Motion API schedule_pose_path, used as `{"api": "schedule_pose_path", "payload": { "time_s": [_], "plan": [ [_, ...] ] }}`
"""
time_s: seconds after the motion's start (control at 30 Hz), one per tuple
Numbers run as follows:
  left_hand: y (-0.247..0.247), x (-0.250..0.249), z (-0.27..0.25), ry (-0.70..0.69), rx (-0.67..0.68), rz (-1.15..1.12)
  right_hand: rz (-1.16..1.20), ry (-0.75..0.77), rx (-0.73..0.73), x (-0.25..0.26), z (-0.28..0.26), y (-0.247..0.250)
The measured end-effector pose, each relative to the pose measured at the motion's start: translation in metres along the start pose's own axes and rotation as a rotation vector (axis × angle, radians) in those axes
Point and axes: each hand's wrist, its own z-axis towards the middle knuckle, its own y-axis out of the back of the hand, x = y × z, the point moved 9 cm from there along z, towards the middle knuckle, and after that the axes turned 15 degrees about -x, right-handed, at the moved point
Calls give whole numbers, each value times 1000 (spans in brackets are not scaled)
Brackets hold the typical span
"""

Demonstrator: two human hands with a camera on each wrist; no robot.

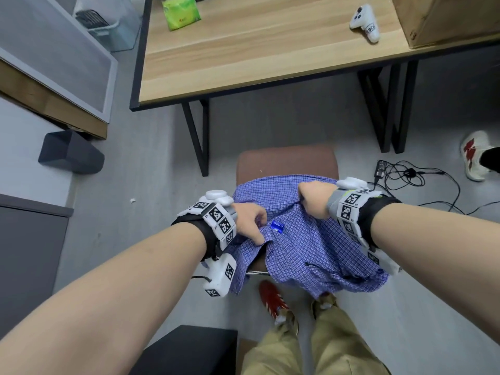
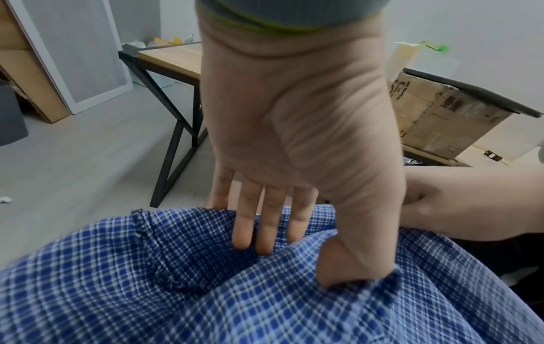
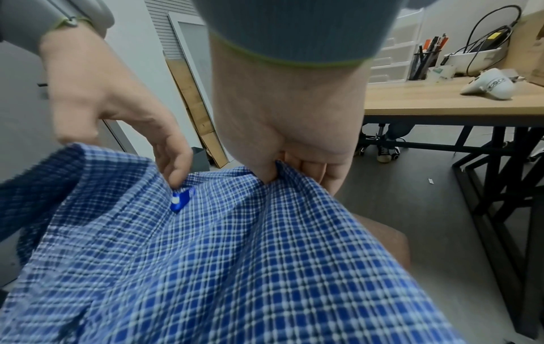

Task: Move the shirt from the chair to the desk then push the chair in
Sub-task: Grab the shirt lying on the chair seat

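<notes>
A blue checked shirt [image 1: 303, 250] [image 2: 206, 302] [image 3: 235, 267] hangs over the back of a chair, whose brown seat [image 1: 286, 161] [image 3: 379, 235] stands pulled out from the wooden desk [image 1: 270, 50] [image 3: 441, 107]. My left hand [image 1: 258, 228] [image 2: 300, 258] pinches a fold of the shirt near its blue label [image 1: 277, 226], thumb in front and fingers [image 2: 265, 232] behind. Further right, my right hand [image 1: 308, 201] [image 3: 282, 172] grips a bunched fold at the shirt's upper edge. The chair back is hidden under the cloth.
On the desk lie a white controller [image 1: 365, 23], a green packet [image 1: 181, 12] and a cardboard box [image 1: 446, 17]. Cables [image 1: 405, 177] and another person's shoe [image 1: 476, 155] are on the floor at right, a dark bin [image 1: 70, 152] at left. My feet stand behind the chair.
</notes>
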Motion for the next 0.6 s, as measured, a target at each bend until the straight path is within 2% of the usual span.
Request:
{"api": "schedule_pose_path", "payload": {
  "time_s": [0.17,0.37,0.5,0.6],
  "plan": [
    [-3,-3,-4,52,83,-37,38,8,-11,0,2,-4],
    [-5,-6,-6,71,101,-87,108,61,-107,6,6,3],
    [-7,-8,-2,88,108,-126,199,87,-42,18,4,1],
    [-9,-7,0,64,105,-32,295,64,146,25,-2,-18]
  ]
}}
